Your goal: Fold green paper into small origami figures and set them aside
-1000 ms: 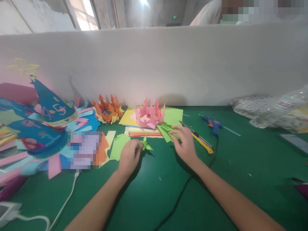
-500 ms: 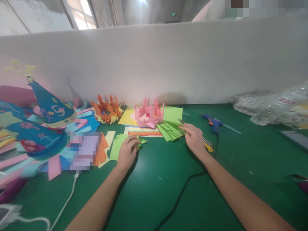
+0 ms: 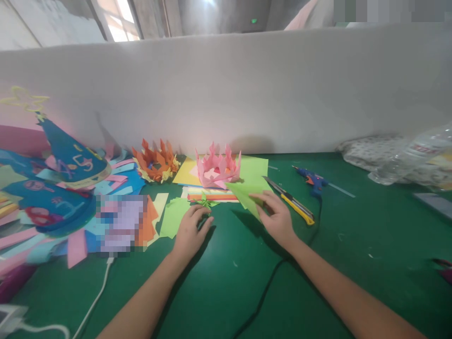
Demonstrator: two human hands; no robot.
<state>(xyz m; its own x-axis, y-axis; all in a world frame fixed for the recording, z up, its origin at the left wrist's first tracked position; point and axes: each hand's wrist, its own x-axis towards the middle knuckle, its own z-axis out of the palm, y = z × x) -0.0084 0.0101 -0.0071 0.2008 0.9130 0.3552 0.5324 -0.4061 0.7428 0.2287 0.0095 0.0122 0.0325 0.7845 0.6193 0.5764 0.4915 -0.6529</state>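
In the head view my right hand [image 3: 277,219] pinches light green paper [image 3: 249,195], lifted and tilted above the table. Just beyond the fingertips of my left hand [image 3: 192,226] lies a spiky folded green paper piece [image 3: 205,201]. That hand's thumb stands apart from its fingers, and I cannot tell whether a fingertip touches the piece. Flat green sheets [image 3: 173,219] lie to its left. Behind the hands, a pink paper crown [image 3: 218,170] rests on yellow and green sheets. A yellow utility knife [image 3: 294,207] lies right of my right hand.
A blue glue gun [image 3: 312,180] with its dark cord lies at the right, near a plastic bottle [image 3: 413,153]. An orange paper crown [image 3: 157,162], blue party hats [image 3: 72,150] and coloured strips crowd the left. A white partition [image 3: 226,89] borders the back.
My right hand has lifted green paper from the fanned stack and moved slightly left, uncovering the utility knife. My left fingers have come away from the folded green piece, which now shows more fully.
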